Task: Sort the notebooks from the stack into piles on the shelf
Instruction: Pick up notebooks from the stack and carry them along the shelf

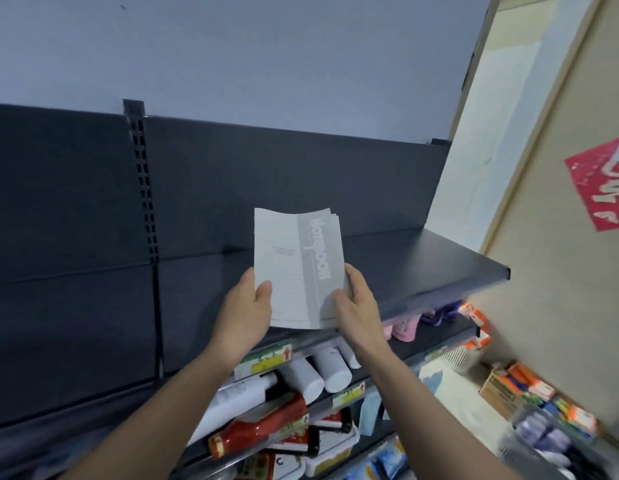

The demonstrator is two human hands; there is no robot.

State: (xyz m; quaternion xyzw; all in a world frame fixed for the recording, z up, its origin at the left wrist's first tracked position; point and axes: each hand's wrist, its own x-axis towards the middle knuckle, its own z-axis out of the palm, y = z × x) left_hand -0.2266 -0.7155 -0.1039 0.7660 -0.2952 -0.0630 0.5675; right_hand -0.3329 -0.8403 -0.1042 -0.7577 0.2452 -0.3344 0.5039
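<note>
While my left hand [247, 306] and right hand [353, 303] each grasp a lower edge, the notebooks [297, 271] stay squared above the dark shelf [439, 261].

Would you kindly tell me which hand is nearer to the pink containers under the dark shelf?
Right. The right hand grips the right edge of the grey notebook stack, just left of the pink containers; the left hand holds the opposite edge, farther away.
</note>
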